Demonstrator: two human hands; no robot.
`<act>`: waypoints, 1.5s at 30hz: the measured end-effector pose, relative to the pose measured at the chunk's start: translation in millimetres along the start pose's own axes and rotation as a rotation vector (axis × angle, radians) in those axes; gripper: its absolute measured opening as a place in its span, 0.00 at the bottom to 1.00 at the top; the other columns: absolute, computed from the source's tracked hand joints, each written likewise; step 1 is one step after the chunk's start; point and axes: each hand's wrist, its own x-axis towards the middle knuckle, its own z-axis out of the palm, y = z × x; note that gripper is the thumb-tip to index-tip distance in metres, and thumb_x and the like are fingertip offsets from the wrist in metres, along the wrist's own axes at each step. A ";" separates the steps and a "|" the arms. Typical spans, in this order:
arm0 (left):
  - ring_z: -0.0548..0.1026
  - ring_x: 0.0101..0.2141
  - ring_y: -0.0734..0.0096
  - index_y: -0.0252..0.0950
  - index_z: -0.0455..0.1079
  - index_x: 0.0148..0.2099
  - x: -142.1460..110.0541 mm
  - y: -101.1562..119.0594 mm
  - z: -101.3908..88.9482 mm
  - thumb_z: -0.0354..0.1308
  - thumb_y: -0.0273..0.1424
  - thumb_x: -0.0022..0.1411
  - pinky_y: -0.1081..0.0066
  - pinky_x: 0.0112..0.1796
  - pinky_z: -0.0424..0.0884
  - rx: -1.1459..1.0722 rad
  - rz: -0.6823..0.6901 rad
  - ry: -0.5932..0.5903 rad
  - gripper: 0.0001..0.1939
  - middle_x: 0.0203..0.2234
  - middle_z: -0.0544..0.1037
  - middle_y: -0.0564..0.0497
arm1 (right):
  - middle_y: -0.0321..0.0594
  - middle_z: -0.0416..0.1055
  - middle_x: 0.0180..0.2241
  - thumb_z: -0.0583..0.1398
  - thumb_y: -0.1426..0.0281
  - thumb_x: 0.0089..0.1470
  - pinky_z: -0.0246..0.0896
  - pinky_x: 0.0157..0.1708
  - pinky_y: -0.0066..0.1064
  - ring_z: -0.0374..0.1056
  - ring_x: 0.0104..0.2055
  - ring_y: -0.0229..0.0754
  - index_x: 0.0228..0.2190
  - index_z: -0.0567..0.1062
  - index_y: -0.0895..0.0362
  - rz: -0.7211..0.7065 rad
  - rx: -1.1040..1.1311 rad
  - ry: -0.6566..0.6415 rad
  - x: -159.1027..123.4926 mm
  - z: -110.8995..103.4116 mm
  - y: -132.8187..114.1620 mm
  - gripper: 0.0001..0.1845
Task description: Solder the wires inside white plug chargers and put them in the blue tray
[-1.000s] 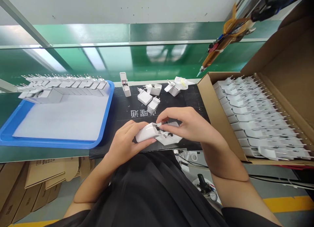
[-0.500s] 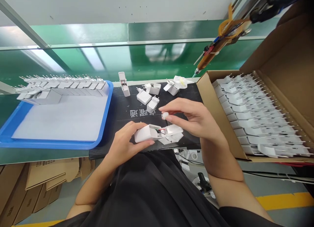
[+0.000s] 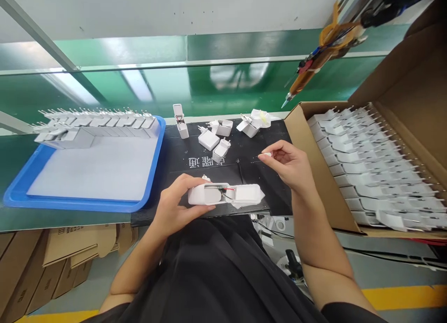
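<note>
My left hand (image 3: 173, 204) grips an opened white plug adapter (image 3: 202, 195) at the front of the black mat (image 3: 251, 164). The adapter's lid part (image 3: 247, 192) is folded out to the right, and red and dark wires run between the two parts. Some white material lies under the lid part. Away to the right, my right hand (image 3: 289, 165) pinches a small white piece (image 3: 267, 154) between thumb and forefinger; its exact kind is too small to tell. Farther back on the mat lie several white plug adapters (image 3: 208, 139), and one with its lid raised (image 3: 180, 123) stands upright.
At left, a blue tray (image 3: 155, 160) bears white adapters with pins upward. A cardboard box (image 3: 303, 141) full of adapters stands at right. An orange-brown tool with a pale nozzle (image 3: 296, 85) hangs above the back right. Flattened cartons (image 3: 70, 248) are below left.
My right hand has moved right, away from the adapter, with the small white piece still pinched. My left hand has turned the adapter so its open side faces up more.
</note>
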 end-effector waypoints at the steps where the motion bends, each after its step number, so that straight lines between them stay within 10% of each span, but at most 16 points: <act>1: 0.78 0.41 0.65 0.40 0.72 0.52 -0.4 -1.1 0.1 0.72 0.29 0.55 0.70 0.39 0.72 -0.019 0.009 0.003 0.22 0.42 0.80 0.46 | 0.36 0.75 0.30 0.67 0.58 0.52 0.69 0.32 0.28 0.71 0.30 0.35 0.32 0.78 0.54 0.011 -0.080 0.028 0.1 -2.7 12.9 0.12; 13: 0.78 0.48 0.58 0.41 0.70 0.53 0.3 -6.3 12.3 0.70 0.19 0.52 0.59 0.47 0.75 -0.207 0.075 0.091 0.27 0.48 0.80 0.44 | 0.52 0.77 0.43 0.59 0.66 0.56 0.65 0.53 0.51 0.71 0.49 0.55 0.41 0.81 0.57 0.107 -0.708 0.107 6.0 -34.6 96.0 0.15; 19: 0.77 0.49 0.58 0.41 0.69 0.52 1.3 -12.5 25.6 0.71 0.20 0.51 0.59 0.45 0.75 -0.107 0.176 0.267 0.27 0.49 0.80 0.43 | 0.46 0.77 0.48 0.57 0.63 0.62 0.66 0.55 0.45 0.73 0.49 0.47 0.47 0.78 0.52 -0.052 -0.446 0.162 -22.7 -9.0 23.2 0.15; 24: 0.78 0.47 0.61 0.41 0.66 0.51 6.6 -15.3 38.2 0.71 0.21 0.52 0.58 0.45 0.75 0.124 0.283 0.405 0.27 0.47 0.80 0.44 | 0.40 0.80 0.40 0.57 0.60 0.63 0.75 0.40 0.34 0.78 0.39 0.41 0.51 0.73 0.49 0.059 0.316 -0.203 -62.2 43.2 -44.9 0.17; 28: 0.78 0.43 0.64 0.41 0.65 0.49 9.1 -13.7 41.0 0.71 0.23 0.53 0.61 0.42 0.75 0.341 0.399 0.478 0.25 0.46 0.81 0.45 | 0.34 0.77 0.36 0.58 0.63 0.63 0.75 0.34 0.32 0.76 0.30 0.37 0.50 0.68 0.47 0.148 0.581 -0.069 -68.1 74.8 -59.9 0.14; 38: 0.77 0.40 0.65 0.39 0.66 0.48 4.7 -14.7 42.9 0.67 0.23 0.56 0.63 0.39 0.74 0.449 0.457 0.546 0.20 0.44 0.80 0.43 | 0.41 0.78 0.47 0.64 0.78 0.54 0.75 0.50 0.42 0.76 0.50 0.46 0.49 0.73 0.50 -0.307 0.120 0.172 -75.4 95.3 -64.7 0.22; 45: 0.77 0.40 0.65 0.41 0.65 0.50 0.3 -16.3 45.5 0.70 0.23 0.52 0.63 0.39 0.73 0.438 0.480 0.525 0.26 0.45 0.80 0.45 | 0.40 0.78 0.43 0.63 0.77 0.55 0.76 0.44 0.43 0.77 0.46 0.46 0.47 0.73 0.47 -0.290 0.076 0.177 -74.6 97.9 -66.8 0.19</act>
